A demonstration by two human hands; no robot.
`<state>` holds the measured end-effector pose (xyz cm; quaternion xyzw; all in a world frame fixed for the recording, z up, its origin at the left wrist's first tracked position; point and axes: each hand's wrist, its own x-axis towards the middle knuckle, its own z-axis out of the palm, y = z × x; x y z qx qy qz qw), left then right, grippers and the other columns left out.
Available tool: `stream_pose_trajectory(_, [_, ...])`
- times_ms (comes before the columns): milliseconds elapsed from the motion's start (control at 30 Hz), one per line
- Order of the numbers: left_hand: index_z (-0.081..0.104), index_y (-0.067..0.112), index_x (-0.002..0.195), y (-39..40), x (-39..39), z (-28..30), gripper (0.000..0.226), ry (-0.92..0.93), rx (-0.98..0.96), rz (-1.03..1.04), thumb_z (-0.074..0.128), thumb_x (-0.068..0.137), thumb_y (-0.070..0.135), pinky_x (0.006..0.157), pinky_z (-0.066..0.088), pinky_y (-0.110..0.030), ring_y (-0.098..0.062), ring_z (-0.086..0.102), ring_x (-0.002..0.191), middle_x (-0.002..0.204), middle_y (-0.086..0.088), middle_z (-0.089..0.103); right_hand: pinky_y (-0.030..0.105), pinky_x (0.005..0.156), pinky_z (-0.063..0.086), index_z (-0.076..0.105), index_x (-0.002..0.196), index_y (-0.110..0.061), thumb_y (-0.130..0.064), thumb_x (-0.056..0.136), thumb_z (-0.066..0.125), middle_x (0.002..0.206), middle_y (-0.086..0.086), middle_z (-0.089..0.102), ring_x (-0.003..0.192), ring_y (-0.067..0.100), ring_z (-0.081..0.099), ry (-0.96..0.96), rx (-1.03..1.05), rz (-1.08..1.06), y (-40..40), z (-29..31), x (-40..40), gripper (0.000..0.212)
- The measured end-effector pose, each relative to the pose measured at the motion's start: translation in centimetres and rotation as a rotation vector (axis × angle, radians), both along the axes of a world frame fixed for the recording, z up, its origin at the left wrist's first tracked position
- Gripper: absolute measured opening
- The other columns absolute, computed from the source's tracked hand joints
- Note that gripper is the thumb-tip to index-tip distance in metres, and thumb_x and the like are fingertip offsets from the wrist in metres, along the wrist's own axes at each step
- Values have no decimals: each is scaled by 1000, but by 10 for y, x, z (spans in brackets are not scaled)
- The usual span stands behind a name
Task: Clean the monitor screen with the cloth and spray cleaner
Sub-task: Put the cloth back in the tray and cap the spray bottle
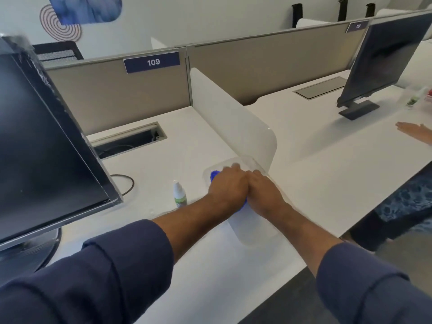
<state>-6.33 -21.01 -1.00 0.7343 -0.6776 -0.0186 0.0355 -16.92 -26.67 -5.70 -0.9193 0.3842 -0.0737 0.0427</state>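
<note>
A dark monitor stands at the left on the white desk, its screen off. A small spray bottle with a white cap and green label stands upright near the desk's middle. Right of it lies a clear plastic tray against the white divider. My left hand and my right hand rest side by side in the tray, pressed onto a blue cloth. Only small bits of the cloth show beside and between the hands. Whether the fingers grip it is hidden.
A white divider panel separates this desk from the neighbouring one, where a second monitor stands. Another person's hand and another small bottle are at the far right. A cable slot opens behind the monitor.
</note>
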Motion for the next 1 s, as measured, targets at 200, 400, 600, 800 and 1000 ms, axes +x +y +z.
stream_pose_trajectory(200, [64,7,91,-13,12,-24,14,80,361,45,51,95,10,71,38,-30,-31,61,102,102,-15,64,27,75,40,67,106,-9,-15,88,57,106,9,60,97,26,57,328,293,6,-4,7,-7,21])
stream_pose_trajectory(400, [38,23,68,-23,-5,-26,21,-137,611,74,55,79,21,67,32,-34,-17,32,63,72,2,35,35,77,48,56,112,-10,-10,88,52,103,11,64,92,31,61,64,286,-164,-3,26,4,23])
stream_pose_trajectory(600, [44,16,70,-20,0,-24,27,-161,686,-3,49,96,21,74,35,-28,-15,37,61,74,0,43,28,85,39,49,128,-14,-28,98,50,125,9,53,108,26,57,174,334,-169,8,9,2,34])
stream_pose_trajectory(800, [48,14,69,15,15,-16,23,200,241,-53,55,91,13,63,42,-30,-17,53,69,66,3,45,33,65,40,41,120,-8,-15,89,55,84,3,53,75,27,55,135,341,-212,17,28,7,35])
stream_pose_trajectory(1000, [65,10,98,87,48,-9,11,410,-233,-115,58,91,15,83,45,-36,-23,55,92,100,-5,63,34,71,46,52,119,-15,-14,94,51,96,5,65,80,24,53,-104,231,-288,42,54,25,25])
